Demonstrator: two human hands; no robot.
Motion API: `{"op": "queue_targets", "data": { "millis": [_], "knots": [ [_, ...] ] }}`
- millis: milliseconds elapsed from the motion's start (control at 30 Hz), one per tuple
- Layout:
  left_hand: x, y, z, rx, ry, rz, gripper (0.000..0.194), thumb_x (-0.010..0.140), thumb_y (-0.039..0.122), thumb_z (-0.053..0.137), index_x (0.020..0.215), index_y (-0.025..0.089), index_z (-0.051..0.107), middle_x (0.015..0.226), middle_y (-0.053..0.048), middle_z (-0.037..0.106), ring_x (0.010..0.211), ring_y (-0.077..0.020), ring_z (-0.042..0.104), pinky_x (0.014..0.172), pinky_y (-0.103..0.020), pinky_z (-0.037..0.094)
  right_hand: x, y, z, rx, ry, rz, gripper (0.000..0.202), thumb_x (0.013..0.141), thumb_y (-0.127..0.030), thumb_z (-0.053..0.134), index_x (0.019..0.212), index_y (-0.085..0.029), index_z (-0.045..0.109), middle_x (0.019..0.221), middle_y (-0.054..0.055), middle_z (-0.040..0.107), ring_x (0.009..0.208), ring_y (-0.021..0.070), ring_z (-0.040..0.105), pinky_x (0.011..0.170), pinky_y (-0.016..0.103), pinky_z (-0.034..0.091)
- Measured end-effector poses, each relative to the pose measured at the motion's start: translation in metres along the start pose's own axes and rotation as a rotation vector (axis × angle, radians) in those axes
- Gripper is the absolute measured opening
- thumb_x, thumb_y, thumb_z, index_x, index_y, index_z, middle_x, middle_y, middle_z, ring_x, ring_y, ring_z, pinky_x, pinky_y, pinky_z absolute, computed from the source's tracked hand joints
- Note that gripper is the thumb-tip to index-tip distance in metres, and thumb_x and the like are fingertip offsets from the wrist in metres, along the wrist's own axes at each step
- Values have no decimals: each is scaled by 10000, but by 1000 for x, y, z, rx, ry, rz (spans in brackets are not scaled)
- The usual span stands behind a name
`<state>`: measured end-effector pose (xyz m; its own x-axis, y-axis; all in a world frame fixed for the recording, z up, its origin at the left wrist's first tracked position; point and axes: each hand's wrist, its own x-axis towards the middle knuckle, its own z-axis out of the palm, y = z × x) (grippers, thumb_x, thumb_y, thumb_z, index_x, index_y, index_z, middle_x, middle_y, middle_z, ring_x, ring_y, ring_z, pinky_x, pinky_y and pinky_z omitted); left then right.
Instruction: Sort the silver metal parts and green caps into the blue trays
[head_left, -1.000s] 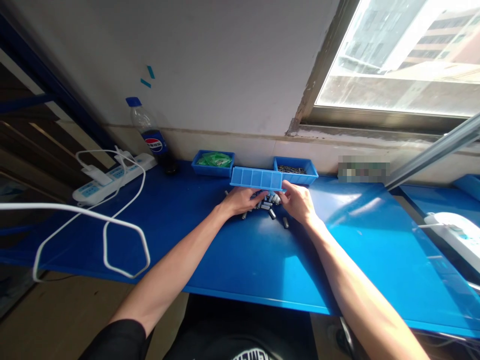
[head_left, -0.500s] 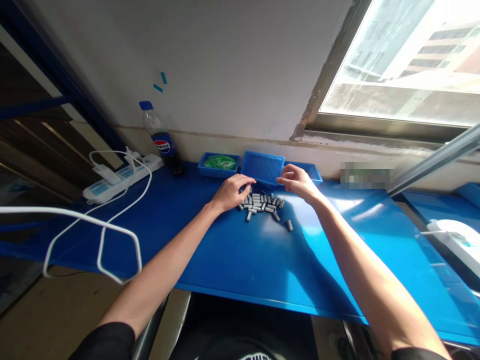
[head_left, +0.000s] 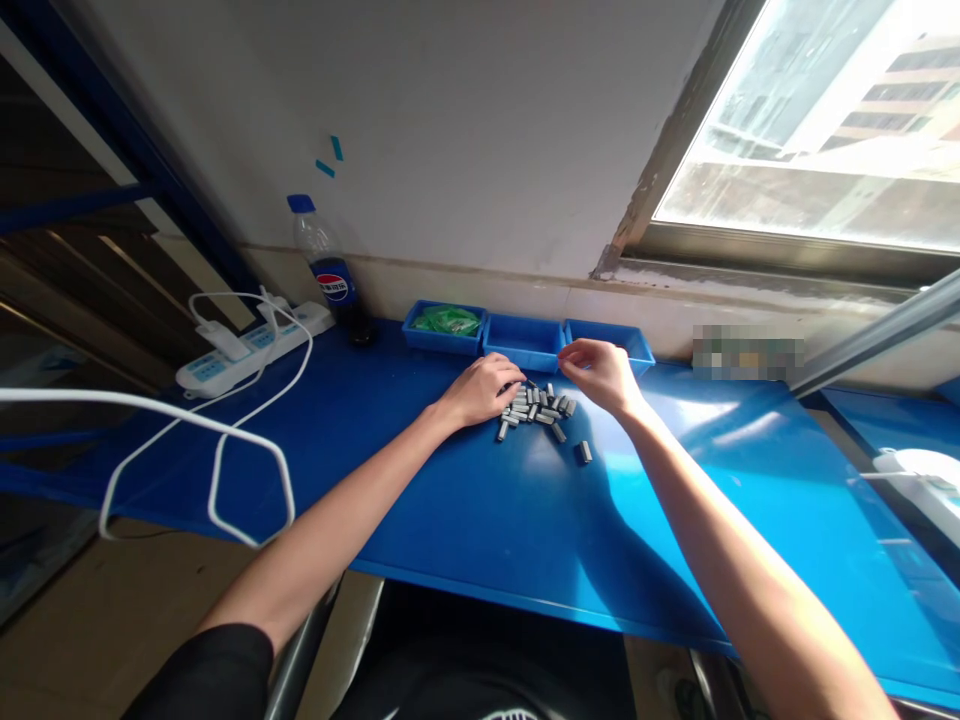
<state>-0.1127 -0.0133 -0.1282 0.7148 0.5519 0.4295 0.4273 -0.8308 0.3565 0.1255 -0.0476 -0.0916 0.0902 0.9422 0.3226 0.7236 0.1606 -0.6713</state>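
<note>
Since the earlier frames, the middle blue bin (head_left: 523, 357) has moved: it was tipped up between the two hands, and now it sits level, just beyond the fingers, in one row with two other bins.

Nearest to us, before the fingers, is the bare front of one blue table (head_left: 480, 520). One single metal piece (head_left: 584, 453) lies apart from the others, nearer to us than the right fingers. Next comes one pile of small metal pieces (head_left: 536, 403), between the two hands; we count roughly twenty, but they overlap, so we cannot give the exact number.

The left hand (head_left: 484, 388) is curved over the left edge of this pile; its fingers are bent, and we cannot tell if they grip a piece. The right hand (head_left: 600, 372) is beside the middle bin's right front corner, thumb and fingertips narrow; we cannot tell whether something is between them.

Beyond the left fingers is the left bin (head_left: 441, 344), with green plastic (head_left: 448, 320) inside. The right bin (head_left: 637, 350) is partly hidden behind the right hand. Farther left of the left fingers we see one bottle (head_left: 330, 270) and one power strip (head_left: 202, 378). On the wall behind are two blue tape strips (head_left: 337, 148).
</note>
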Motion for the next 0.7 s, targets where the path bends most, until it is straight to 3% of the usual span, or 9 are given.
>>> {"op": "queue_targets", "data": {
  "millis": [67,167,267,333,400,467,567,700],
  "knots": [
    [4,2,2,3,-37,21,298,980,195,528,1145,183,775,1168,-93,774,1169,-254,642,1061,-415,505,-4,5,3,-49,-121,-25,96,758,-224,692,796,-210,779,730,41,761,696,219,726,665,304,547],
    [6,7,6,4,-76,14,297,980,215,537,1154,197,777,1187,-79,771,1171,-248,642,1065,-406,500,-8,10,7,-89,-132,-23,99,781,-225,683,817,-216,775,741,35,756,694,212,703,667,305,529],
    [4,10,10,-2,-58,3,316,1006,264,522,1189,182,766,1215,-92,760,1182,-249,633,1076,-419,492,-13,14,3,-172,29,-62,128,837,-240,647,876,-213,767,807,59,745,761,230,684,736,344,524],
    [4,10,12,0,-38,4,334,1021,299,512,1205,174,762,1243,-109,747,1204,-254,619,1095,-442,479,-16,21,-4,-336,211,-109,167,864,-279,654,965,-201,761,970,122,742,951,296,660,848,421,499],
    [4,9,13,12,-49,12,341,1029,333,511,1191,182,771,1271,-112,735,1228,-261,605,1122,-468,458,-18,33,-12,-521,283,-143,272,844,-323,715,1077,-187,751,1145,193,711,1148,386,575,947,517,428],
    [6,9,13,18,-67,11,343,1031,352,514,1181,190,777,1284,-107,731,1246,-269,592,1137,-484,447,-20,49,-21,-598,185,-165,247,867,-306,726,1068,-163,752,1042,216,728,1128,392,567,964,535,387],
    [9,10,12,-4,-42,-3,338,1023,345,532,1198,184,771,1267,-115,734,1241,-278,588,1123,-487,464,-22,69,-33,-558,88,-212,164,928,-290,664,1029,-203,759,968,157,756,998,328,633,937,486,408],
    [10,14,12,-140,23,-20,296,1000,340,578,1116,173,794,1190,-125,759,1228,-282,611,1136,-481,470,-28,65,-49,-431,94,-247,185,917,-370,685,1025,-241,762,1006,97,773,892,300,697,886,454,479]
  ]
}}
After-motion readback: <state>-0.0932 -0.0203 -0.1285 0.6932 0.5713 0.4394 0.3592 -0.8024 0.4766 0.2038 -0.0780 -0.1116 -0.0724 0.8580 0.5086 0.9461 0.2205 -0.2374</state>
